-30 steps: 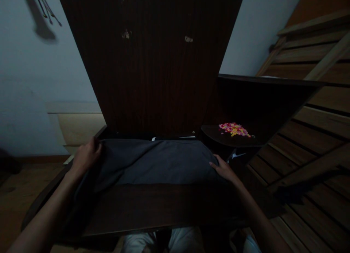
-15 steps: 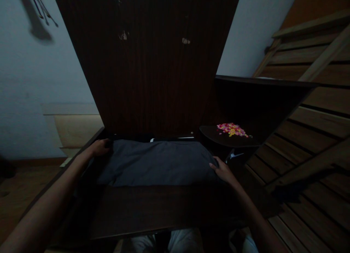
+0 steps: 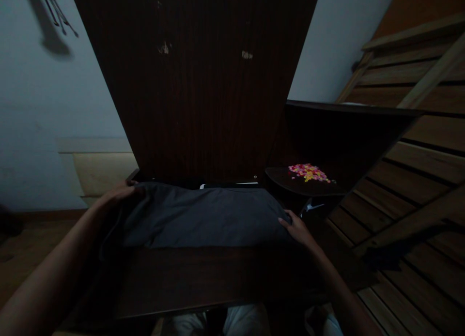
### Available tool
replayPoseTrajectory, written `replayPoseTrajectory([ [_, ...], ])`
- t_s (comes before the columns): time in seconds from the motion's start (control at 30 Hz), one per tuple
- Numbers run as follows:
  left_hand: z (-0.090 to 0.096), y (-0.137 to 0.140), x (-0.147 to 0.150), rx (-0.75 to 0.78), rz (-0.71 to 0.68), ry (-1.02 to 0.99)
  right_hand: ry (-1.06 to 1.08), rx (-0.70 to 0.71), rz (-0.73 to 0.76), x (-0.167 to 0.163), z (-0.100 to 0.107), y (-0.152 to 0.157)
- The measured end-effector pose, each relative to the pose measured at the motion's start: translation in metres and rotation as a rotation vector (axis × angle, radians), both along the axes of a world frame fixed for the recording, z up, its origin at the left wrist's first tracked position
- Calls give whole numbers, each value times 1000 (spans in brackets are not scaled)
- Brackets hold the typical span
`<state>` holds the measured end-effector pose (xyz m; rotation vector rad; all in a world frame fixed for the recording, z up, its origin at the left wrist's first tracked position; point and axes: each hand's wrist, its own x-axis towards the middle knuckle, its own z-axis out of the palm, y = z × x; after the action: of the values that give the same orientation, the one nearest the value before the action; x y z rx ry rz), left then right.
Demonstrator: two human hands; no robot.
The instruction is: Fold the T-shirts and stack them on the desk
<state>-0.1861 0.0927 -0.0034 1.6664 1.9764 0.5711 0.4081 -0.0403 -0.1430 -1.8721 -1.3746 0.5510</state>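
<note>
Touching the two ends of a dark grey cloth (image 3: 218, 217) with the left hand (image 3: 118, 194) and the right hand (image 3: 297, 227), with the fabric laid in a long, creased band across the far part of a dark wooden worktop (image 3: 203, 278), just in front of an upright panel (image 3: 207, 99). Too dim to tell gripping from resting for the fingers (image 3: 292, 215) of either, though with the right thumb (image 3: 284, 223) on top of the fabric. With small pink, red and yellow pieces (image 3: 309, 172) heaped on a rounded shelf (image 3: 281, 177) beyond the right hand.
</note>
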Motion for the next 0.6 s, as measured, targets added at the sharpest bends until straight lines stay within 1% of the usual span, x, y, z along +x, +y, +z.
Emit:
replayPoseTrajectory([
  [0.1,4,-17,0,-74,-27,-279,26,17,1,0,-2,-1],
  [0.17,4,-23,0,-85,-10,-463,39,39,12,0,-2,-1],
  [0.23,4,-24,-2,-19,47,-555,54,56,18,1,-3,0],
  [0.27,5,-23,-3,44,88,-552,68,64,20,1,-4,0],
  [0.33,10,-20,-7,147,171,-493,117,83,30,2,-4,0],
  [0.37,15,-19,-8,179,207,-432,147,96,41,2,-4,0],
  [0.5,42,-24,-7,273,342,-71,239,131,90,1,-2,1],
  [0.57,52,-27,-5,294,410,51,244,128,99,-1,-1,0],
  [0.6,54,-27,-4,280,421,84,235,125,99,-2,1,0],
])
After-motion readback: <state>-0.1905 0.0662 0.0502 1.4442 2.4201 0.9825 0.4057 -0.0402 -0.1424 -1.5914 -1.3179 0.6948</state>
